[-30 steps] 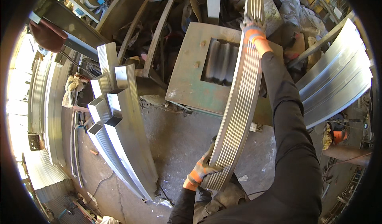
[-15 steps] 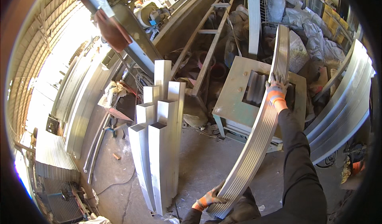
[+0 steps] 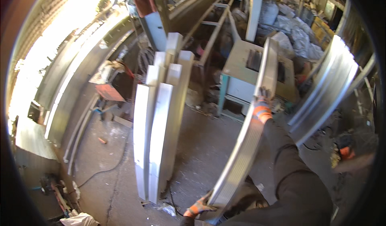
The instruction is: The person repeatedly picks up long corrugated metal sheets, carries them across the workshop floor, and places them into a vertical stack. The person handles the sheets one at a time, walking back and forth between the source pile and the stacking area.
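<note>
A long ribbed aluminium profile leans diagonally in front of me, its lower end near my body and its upper end in front of a metal table. My left hand, in an orange and grey glove, grips the profile's left edge near its lower end. Farther up, my right hand, gloved the same way, holds the profile about midway with my arm stretched out. To the left, several square aluminium tubes of differing heights stand upright in a cluster on the floor, apart from both hands.
Behind the profile stands the worn metal table with openings in its top. More long metal sheets lean at the right. Long profiles lie along the left side. A cable runs over the concrete floor. White sacks lie at the back.
The view has shifted, so the standing tubes appear higher. The profile has tipped more edge-on and come slightly left with both hands still on it.
</note>
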Action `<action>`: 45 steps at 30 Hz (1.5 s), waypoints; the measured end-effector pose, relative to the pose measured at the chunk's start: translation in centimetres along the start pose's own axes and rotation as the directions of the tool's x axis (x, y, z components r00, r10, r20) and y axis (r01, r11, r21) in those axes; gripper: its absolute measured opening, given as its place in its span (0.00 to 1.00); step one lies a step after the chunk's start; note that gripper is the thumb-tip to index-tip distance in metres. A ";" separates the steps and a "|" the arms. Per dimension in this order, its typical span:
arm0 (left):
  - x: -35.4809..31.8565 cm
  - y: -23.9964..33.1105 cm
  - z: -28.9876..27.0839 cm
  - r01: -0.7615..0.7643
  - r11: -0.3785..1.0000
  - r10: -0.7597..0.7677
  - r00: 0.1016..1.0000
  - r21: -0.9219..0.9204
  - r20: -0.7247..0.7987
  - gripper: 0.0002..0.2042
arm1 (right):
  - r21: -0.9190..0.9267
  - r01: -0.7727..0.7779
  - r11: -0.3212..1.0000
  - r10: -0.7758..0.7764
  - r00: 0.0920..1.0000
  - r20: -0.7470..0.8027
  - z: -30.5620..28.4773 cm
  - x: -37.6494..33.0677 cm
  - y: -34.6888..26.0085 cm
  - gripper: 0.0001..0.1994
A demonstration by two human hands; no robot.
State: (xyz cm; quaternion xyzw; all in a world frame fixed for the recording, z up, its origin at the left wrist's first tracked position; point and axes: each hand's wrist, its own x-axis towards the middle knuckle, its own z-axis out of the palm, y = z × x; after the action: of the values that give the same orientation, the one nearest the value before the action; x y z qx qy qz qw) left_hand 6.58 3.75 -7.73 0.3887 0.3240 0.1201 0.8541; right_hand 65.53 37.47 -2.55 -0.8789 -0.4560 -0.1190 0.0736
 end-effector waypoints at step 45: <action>20.4 22.0 9.1 0.002 0.948 0.001 1.000 0.318 -0.010 0.62 | 0.073 0.038 0.997 -0.047 0.991 0.122 0.8 28.6 6.9 0.48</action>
State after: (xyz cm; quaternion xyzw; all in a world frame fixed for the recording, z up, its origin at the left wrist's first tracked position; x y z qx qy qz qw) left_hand 28.96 22.49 3.67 0.5207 0.3436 0.0681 0.7786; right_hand 87.16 56.13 4.38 -0.8715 -0.4822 -0.0496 0.0737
